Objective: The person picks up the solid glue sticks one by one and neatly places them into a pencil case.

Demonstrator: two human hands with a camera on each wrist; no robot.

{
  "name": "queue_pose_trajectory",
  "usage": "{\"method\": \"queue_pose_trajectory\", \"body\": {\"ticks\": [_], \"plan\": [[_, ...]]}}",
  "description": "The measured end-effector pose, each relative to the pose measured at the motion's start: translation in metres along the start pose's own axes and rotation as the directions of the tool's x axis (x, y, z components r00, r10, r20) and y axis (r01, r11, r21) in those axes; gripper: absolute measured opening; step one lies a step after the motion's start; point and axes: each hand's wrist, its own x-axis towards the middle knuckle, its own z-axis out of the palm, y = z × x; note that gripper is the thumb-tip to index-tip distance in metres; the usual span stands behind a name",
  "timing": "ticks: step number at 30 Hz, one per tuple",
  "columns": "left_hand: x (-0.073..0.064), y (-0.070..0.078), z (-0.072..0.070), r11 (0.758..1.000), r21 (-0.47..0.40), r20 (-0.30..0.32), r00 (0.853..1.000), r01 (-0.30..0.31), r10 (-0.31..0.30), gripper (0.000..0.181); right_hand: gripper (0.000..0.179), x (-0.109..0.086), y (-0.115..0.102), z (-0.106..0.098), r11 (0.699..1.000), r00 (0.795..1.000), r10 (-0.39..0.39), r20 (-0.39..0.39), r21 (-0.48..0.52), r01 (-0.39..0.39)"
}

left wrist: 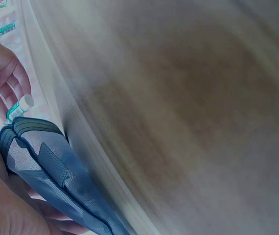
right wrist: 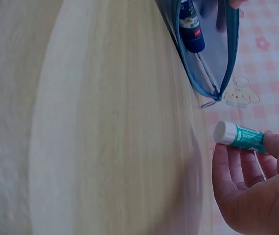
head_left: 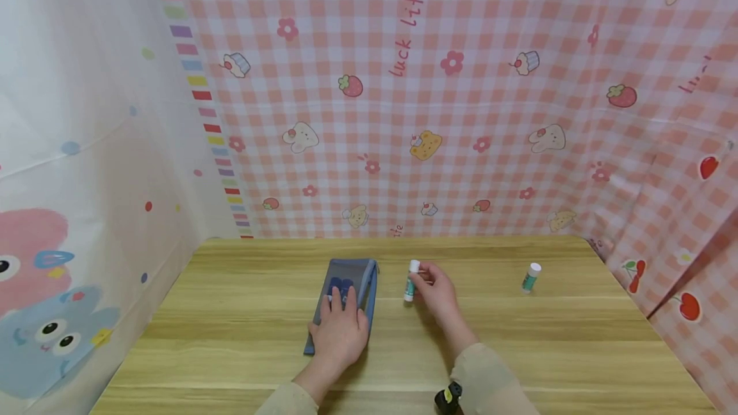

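Note:
A blue-grey mesh zip pouch (head_left: 352,266) lies on the table, its zip side gaping. My left hand (head_left: 340,332) rests on it with fingers spread and fairly straight. Inside the pouch, a dark blue tube (right wrist: 192,29) with a pale label shows through the opening. To the right of the pouch, my right hand (head_left: 438,291) pinches a white and green glue stick (head_left: 410,282) between thumb and fingers. In the right wrist view the white end of this glue stick points toward the pouch's opening. A second white and green glue stick (head_left: 531,278) stands farther right.
The wood-grain table (head_left: 230,312) reaches back to a pink checked cloth (head_left: 426,101). A pale dotted curtain (head_left: 104,146) hangs at the left. A small black object (head_left: 448,398) sits by the right sleeve at the near side.

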Motion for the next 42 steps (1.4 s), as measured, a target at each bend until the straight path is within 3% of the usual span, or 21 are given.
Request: {"method": "queue_pose_trajectory", "body": {"ticks": [29, 42], "plan": [[0.001, -0.001, 0.000, 1.000, 0.021, 0.021, 1.000, 0.006, -0.007, 0.054, 0.033, -0.019, 0.000, 0.037, 0.991, 0.984, 0.113, 0.138, 0.055, -0.122], [0.001, 0.000, -0.002, 1.000, 0.019, 0.022, 1.000, 0.006, -0.007, 0.053, 0.034, -0.024, 0.001, 0.050, 0.991, 0.977, 0.118, 0.179, 0.046, -0.128]]}}
